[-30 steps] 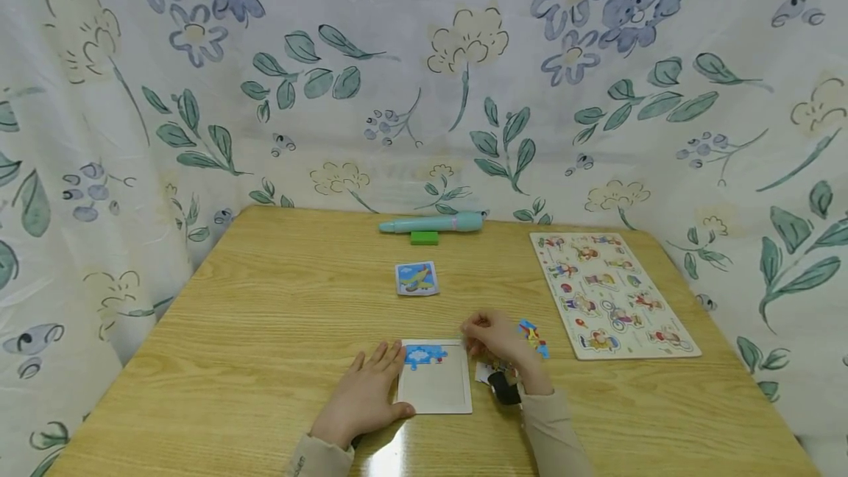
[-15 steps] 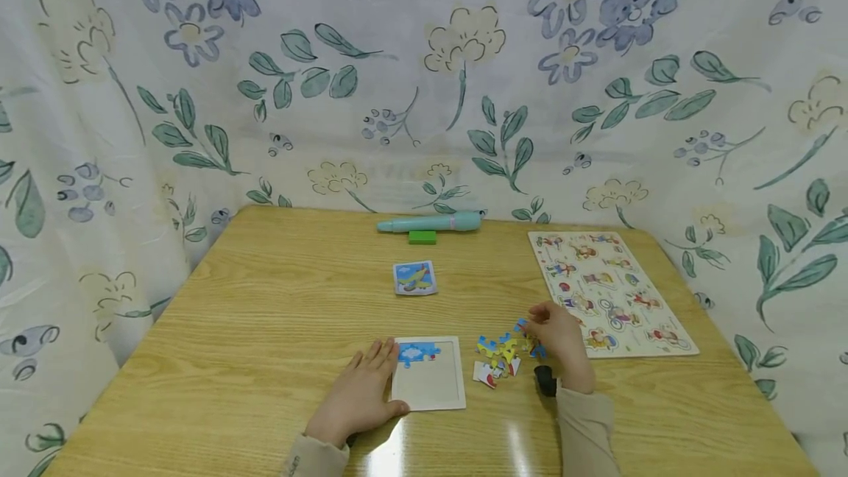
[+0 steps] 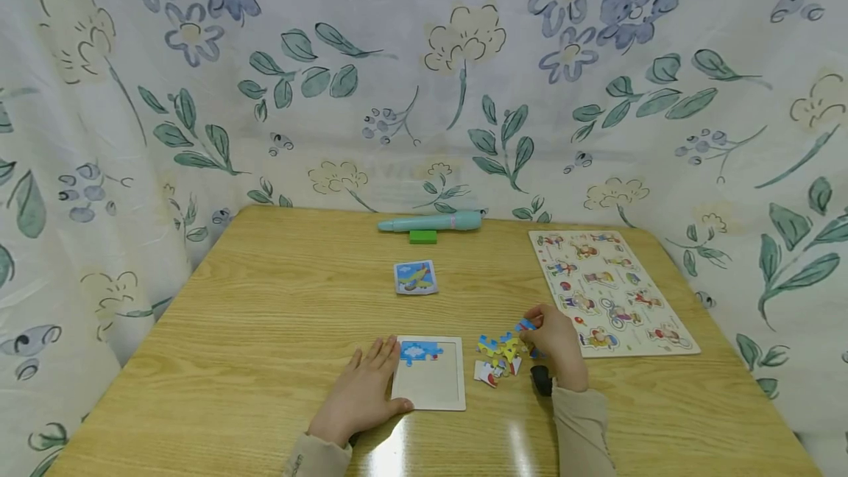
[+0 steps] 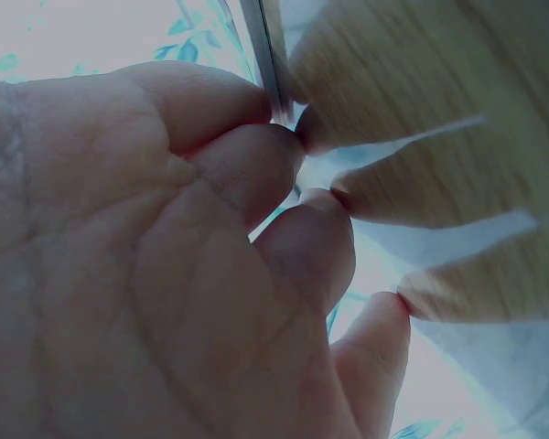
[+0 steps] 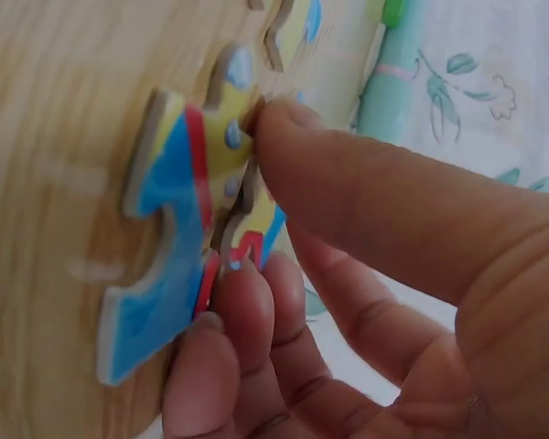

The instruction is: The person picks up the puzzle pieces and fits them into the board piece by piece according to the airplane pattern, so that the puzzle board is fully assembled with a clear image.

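My left hand point(image 3: 363, 394) lies with fingers spread along the left edge of a square wooden puzzle tray point(image 3: 429, 389). Its palm and fingers point(image 4: 247, 174) fill much of the left wrist view. Joined blue puzzle pieces point(image 3: 417, 351) with a white cloud sit in the tray's upper left corner. To the right, my right hand point(image 3: 555, 337) pinches a blue, yellow and red puzzle piece point(image 5: 253, 229) between thumb and fingers. Another blue-and-yellow piece point(image 5: 169, 183) lies against the fingertips on the table. Loose puzzle pieces point(image 3: 500, 350) are heaped just left of this hand.
A small airplane picture card point(image 3: 416, 278) lies beyond the tray. Farther back are a green block point(image 3: 422, 237) and a turquoise pen-shaped object point(image 3: 430, 222). A large board with printed figures point(image 3: 612, 293) lies at the right, close to my right hand. A floral curtain point(image 3: 424, 94) hangs behind the table.
My right hand has moved from the tray's upper right corner rightward to the loose pieces, uncovering the heap. A blue piece now shows raised at its fingertips. The left hand keeps its place on the tray.
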Action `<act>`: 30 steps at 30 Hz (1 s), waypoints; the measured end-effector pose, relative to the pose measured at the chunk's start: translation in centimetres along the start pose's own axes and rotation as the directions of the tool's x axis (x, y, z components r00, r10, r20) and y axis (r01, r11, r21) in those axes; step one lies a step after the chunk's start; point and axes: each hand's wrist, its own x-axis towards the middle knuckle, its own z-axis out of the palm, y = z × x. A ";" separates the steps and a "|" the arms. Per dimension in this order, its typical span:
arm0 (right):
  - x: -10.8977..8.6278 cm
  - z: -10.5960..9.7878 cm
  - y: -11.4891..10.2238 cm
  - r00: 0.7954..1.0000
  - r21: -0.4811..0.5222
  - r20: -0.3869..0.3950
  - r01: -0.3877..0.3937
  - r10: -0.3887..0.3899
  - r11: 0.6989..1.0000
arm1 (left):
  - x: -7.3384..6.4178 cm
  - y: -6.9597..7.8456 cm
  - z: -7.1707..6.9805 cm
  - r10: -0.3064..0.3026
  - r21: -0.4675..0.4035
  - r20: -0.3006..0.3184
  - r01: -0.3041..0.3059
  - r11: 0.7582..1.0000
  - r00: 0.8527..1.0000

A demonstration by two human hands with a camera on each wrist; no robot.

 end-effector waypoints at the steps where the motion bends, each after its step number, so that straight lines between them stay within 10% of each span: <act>1: 0.0 0.0 0.0 1.000 0.010 0.000 -0.005 0.005 1.000 | 0.0 0.0 0.0 0.000 0.002 0.001 0.000 1.000 1.000; 13: 0.2 0.1 -0.2 0.999 0.115 -0.010 -0.036 0.038 0.993 | 0.1 -0.1 0.0 0.008 0.012 -0.007 -0.008 1.000 1.000; 30: 0.0 3.1 -3.3 0.983 0.304 0.173 0.008 -0.064 0.953 | 0.2 0.0 0.0 -0.007 0.014 0.007 0.006 1.000 1.000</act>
